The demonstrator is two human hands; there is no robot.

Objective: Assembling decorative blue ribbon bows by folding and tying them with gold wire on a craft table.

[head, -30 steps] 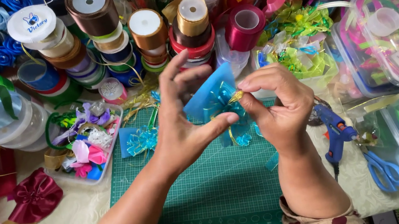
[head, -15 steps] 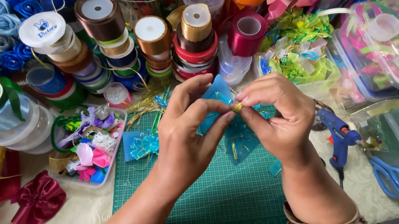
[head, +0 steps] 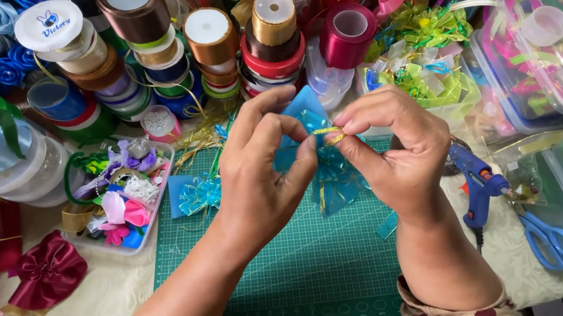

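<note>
Bow (head: 332,173) sits between my hands above the mat (head: 298,267); left hand (head: 262,176) and right hand (head: 392,152) both pinch its gold tie (head: 328,135), lying crosswise.

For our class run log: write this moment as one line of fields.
left hand: pinching blue ribbon bow | right hand: holding gold tie at bow | under: green cutting mat | nearby: blue glue gun

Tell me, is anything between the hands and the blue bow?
Nothing visible is. The left hand and right hand already hold the blue bow, and their fingers pinch its gold tie above the green mat.
</note>
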